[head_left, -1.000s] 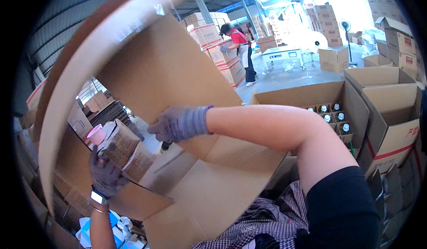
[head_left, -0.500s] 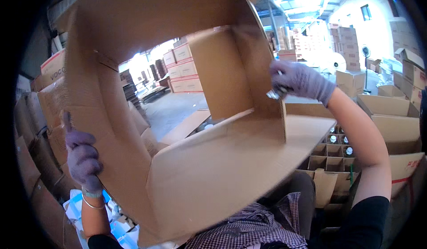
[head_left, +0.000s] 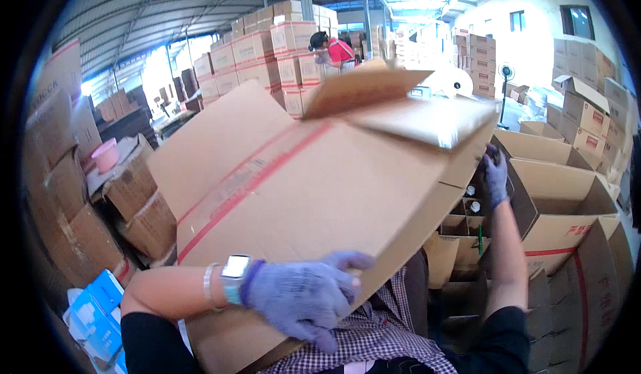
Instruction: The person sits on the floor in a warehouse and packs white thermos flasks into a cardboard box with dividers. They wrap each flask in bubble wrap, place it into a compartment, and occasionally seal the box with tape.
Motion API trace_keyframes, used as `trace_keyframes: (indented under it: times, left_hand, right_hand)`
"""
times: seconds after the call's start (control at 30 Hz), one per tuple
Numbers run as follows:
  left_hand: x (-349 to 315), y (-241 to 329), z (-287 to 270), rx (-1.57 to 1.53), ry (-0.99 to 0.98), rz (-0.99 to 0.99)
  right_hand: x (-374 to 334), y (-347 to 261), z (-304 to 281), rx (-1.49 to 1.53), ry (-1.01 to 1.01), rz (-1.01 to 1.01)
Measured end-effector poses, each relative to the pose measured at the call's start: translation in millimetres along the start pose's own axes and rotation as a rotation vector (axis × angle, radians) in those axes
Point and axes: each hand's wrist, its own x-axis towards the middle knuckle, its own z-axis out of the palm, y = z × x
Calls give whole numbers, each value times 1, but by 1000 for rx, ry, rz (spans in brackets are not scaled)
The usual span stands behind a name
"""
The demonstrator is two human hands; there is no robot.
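A large brown cardboard box (head_left: pixel 320 187) with a red stripe and clear tape is tilted in front of me, across my lap. Its far flaps stick out, and one is blurred by motion. My left hand (head_left: pixel 300 298), in a grey-purple knit glove, lies on the outer panel near the close edge with its fingers spread. At the box's right edge is my right hand (head_left: pixel 495 177), gloved alike, its fingers bent around that edge and partly hidden. Beyond that hand, capped bottles (head_left: pixel 474 206) stand in a divided carton.
Open cartons (head_left: pixel 564 190) crowd the right side. Stacked brown boxes (head_left: pixel 140 200) with a pink basin (head_left: pixel 105 155) stand at left, near blue-and-white packaging (head_left: pixel 97 317). A person in red (head_left: pixel 339 52) is by the far carton stacks. A fan (head_left: pixel 506 73) stands back right.
The box has turned from showing its open inside to showing its taped outside, and come lower. My left hand moved from its left side onto the near panel; my right hand went lower and farther right.
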Motion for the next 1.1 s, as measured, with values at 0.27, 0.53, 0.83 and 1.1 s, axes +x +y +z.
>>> trace_keyframes:
  times: [0.27,0.53,0.83,1.1]
  left_hand:
    - [-45,-2,38,-210,556,-129]
    - [-331,25,61,711,1361,-1800]
    - [-353,11,78,-869,2150,-619]
    - [-385,49,14,-607,2150,-165]
  right_hand:
    - [-205,52,24,532,81,535]
    - [-248,-122,175,823,-13,464]
    - [-200,-166,210,714,-143,474]
    - [-115,-124,337,897,-353,416]
